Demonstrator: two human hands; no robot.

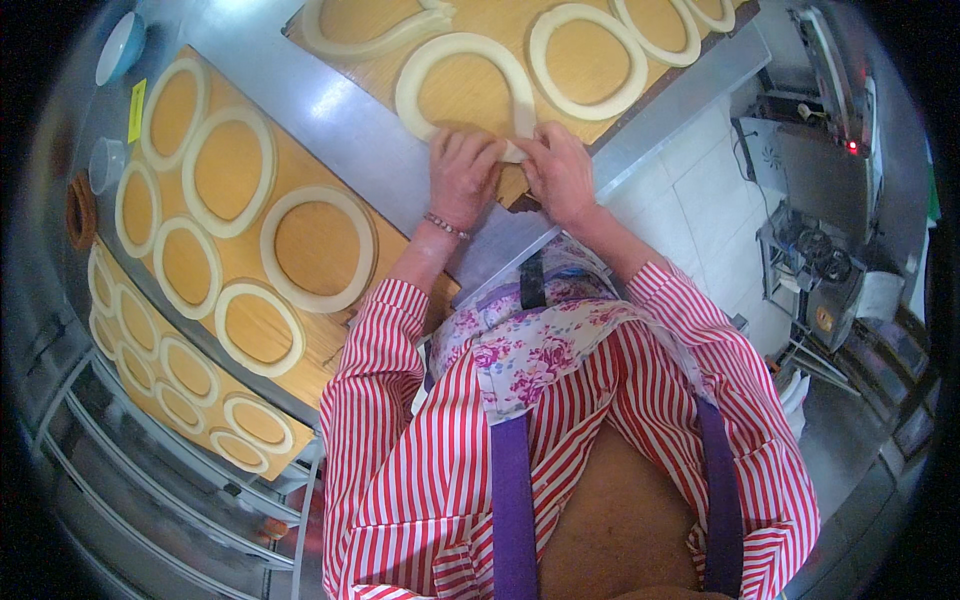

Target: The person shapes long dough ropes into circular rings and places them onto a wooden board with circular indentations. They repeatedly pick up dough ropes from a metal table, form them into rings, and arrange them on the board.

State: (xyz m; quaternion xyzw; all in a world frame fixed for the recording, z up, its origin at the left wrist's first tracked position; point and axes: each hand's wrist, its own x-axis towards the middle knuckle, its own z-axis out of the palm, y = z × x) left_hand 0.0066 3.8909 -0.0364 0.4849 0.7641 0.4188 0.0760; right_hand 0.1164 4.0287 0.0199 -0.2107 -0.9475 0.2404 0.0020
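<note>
Both my hands meet at the near side of a pale dough ring (421, 75) that lies on a wooden board (375, 78). My left hand (463, 175) has its fingers curled and pressed onto one end of the dough. From the other side, my right hand (560, 170) pinches the dough close to the join. A short pale piece of the strip shows between my fingertips; the exact joint is partly hidden by them. Farther back on the same board is an unclosed dough loop (400, 38), and to its right another dough ring (540, 62) lies closed.
To the left, a wooden board (262, 180) carries several dough rings, with another laden board (200, 350) beyond it. A metal rack (130, 490) stands at lower left. Bowls (121, 48) sit at the far left. Equipment with cables (825, 250) stands on the right beside the tiled floor (715, 190).
</note>
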